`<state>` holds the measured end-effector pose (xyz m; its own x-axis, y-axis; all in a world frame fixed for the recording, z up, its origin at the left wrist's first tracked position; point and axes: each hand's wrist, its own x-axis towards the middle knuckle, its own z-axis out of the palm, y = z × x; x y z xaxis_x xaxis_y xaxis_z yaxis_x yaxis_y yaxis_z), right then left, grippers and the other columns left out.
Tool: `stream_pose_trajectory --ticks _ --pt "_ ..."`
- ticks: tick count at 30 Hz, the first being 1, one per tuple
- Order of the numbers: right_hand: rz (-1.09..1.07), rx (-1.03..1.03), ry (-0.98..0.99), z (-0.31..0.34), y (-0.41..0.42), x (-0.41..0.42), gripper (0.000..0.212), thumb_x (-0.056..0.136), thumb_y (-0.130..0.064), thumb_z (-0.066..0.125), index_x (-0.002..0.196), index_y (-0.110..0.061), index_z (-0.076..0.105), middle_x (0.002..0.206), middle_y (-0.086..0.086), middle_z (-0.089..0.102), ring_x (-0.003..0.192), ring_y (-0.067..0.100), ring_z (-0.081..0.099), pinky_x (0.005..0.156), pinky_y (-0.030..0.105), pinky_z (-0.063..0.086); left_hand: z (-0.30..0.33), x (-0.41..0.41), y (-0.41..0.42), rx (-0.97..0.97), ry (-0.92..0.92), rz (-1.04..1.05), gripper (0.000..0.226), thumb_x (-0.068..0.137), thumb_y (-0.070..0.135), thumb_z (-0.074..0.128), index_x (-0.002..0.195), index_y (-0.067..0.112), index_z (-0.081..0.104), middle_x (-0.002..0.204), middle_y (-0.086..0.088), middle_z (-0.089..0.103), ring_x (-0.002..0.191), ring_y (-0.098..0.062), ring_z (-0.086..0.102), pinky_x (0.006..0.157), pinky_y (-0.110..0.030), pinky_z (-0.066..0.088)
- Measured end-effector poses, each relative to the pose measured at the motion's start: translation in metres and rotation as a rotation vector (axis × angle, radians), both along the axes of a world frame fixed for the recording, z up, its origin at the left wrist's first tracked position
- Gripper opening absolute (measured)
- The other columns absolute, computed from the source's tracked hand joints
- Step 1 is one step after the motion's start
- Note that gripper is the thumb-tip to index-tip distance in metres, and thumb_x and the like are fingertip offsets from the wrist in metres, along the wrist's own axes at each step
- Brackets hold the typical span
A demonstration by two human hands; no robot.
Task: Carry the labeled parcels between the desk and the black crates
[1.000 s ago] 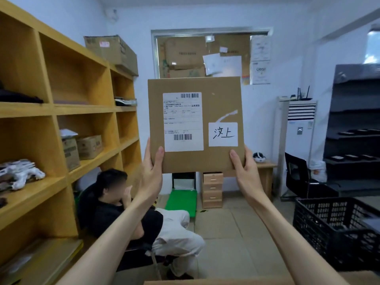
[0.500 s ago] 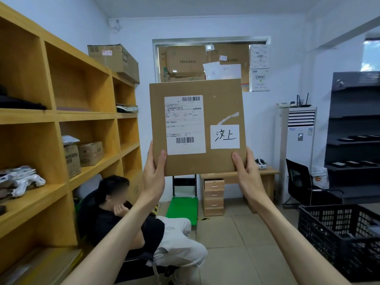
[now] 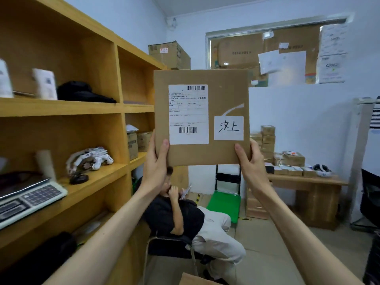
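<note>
While upright, flat brown parcel (image 3: 202, 117) shows barcode label (image 3: 188, 114), handwritten sticker (image 3: 228, 128).

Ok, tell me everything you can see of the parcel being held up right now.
The parcel is a flat, square piece of plain brown cardboard, held upright at head height, facing the camera. A white shipping label with two barcodes covers its left part; a smaller white slip with handwritten characters sits lower right, under a whitish smear. The left hand grips its lower left corner, the right hand its lower right, thumbs on the front face. Nothing else touches it.
</note>
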<state>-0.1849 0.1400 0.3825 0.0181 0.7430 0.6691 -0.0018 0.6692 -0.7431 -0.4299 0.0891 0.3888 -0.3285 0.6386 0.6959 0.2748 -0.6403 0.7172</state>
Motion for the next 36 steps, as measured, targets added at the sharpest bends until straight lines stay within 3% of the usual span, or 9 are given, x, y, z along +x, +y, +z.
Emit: stream_pose_trajectory --ticks 4,7,10,13,16,19,26,32,36 --pt "0.214 -0.009 0.006 -0.011 -0.007 -0.061 0.039 0.103 -0.03 0.053 0.14 -0.017 0.048 0.123 -0.008 0.067 0.113 0.003 0.063 0.096 0.024 0.052 -0.014 -0.043 -0.056 -0.01 -0.017 0.209 0.05 0.107 0.04 0.042 0.154 0.026 0.035 0.135 0.023 0.053 0.112 0.025 0.05 0.089 -0.003 0.044" --pt "0.385 -0.024 -0.001 -0.02 -0.029 -0.119 0.044 0.102 -0.034 0.054 0.143 -0.022 0.046 0.128 -0.008 0.065 0.117 0.005 0.061 0.098 0.027 0.053 -0.022 -0.081 -0.115 -0.053 -0.024 0.405 0.059 0.104 0.051 0.043 0.157 0.026 0.033 0.146 0.015 0.051 0.13 0.006 0.049 0.111 -0.025 0.044" --pt "0.572 -0.032 -0.021 -0.026 -0.068 -0.18 0.042 0.103 -0.036 0.053 0.144 -0.027 0.045 0.128 -0.017 0.063 0.116 -0.002 0.059 0.097 0.023 0.052 -0.029 -0.117 -0.187 -0.057 -0.035 0.607 0.057 0.106 0.045 0.043 0.158 0.024 0.032 0.148 0.011 0.052 0.131 0.001 0.049 0.105 -0.011 0.042" --pt "0.762 -0.03 -0.01 -0.027 -0.124 -0.24 0.042 0.104 -0.033 0.051 0.145 -0.022 0.045 0.127 -0.018 0.062 0.114 -0.009 0.057 0.095 0.016 0.05 -0.029 -0.14 -0.271 -0.054 -0.03 0.787 0.055 0.107 0.043 0.044 0.157 0.024 0.033 0.143 0.014 0.054 0.124 0.009 0.052 0.106 -0.015 0.044" --pt "0.966 -0.034 -0.016 -0.025 -0.194 -0.3 0.039 0.105 -0.03 0.05 0.143 -0.021 0.046 0.125 -0.015 0.062 0.112 -0.009 0.058 0.094 0.015 0.051 -0.024 -0.162 -0.364 -0.033 -0.018 0.974 0.054 0.108 0.037 0.043 0.157 0.02 0.033 0.137 0.013 0.056 0.113 0.019 0.053 0.093 -0.006 0.046" --pt "1.151 -0.044 -0.01 -0.02 -0.276 -0.354 0.044 0.103 -0.033 0.052 0.145 -0.022 0.045 0.13 -0.01 0.063 0.116 0.0 0.06 0.098 0.022 0.052 -0.018 -0.171 -0.464 -0.01 -0.023 1.146 0.056 0.107 0.038 0.045 0.158 0.02 0.031 0.143 0.008 0.057 0.122 0.007 0.056 0.103 -0.018 0.049" --pt "1.538 -0.018 -0.006 -0.008 -0.506 -0.418 0.046 0.103 -0.03 0.053 0.146 -0.016 0.044 0.125 -0.013 0.062 0.112 -0.008 0.058 0.092 0.013 0.05 -0.01 -0.13 -0.697 0.035 -0.026 1.517 0.054 0.108 0.033 0.044 0.158 0.018 0.031 0.143 0.008 0.057 0.123 0.007 0.056 0.091 -0.008 0.047" --pt "1.877 -0.019 -0.019 -0.012 -0.712 -0.414 0.049 0.103 -0.034 0.052 0.148 -0.02 0.042 0.133 -0.009 0.06 0.12 -0.001 0.057 0.098 0.024 0.052 -0.013 -0.049 -0.879 0.029 0.001 1.896 0.053 0.108 0.038 0.046 0.157 0.022 0.035 0.146 0.011 0.056 0.131 -0.002 0.053 0.108 -0.024 0.046" --pt "2.077 -0.015 -0.011 -0.014 -0.834 -0.379 0.044 0.104 -0.031 0.05 0.146 -0.02 0.044 0.127 -0.014 0.062 0.114 -0.004 0.059 0.092 0.02 0.053 -0.013 0.023 -0.967 0.081 -0.031 2.089 0.05 0.108 0.029 0.045 0.156 0.016 0.036 0.145 0.004 0.057 0.129 -0.004 0.054 0.1 -0.011 0.046"
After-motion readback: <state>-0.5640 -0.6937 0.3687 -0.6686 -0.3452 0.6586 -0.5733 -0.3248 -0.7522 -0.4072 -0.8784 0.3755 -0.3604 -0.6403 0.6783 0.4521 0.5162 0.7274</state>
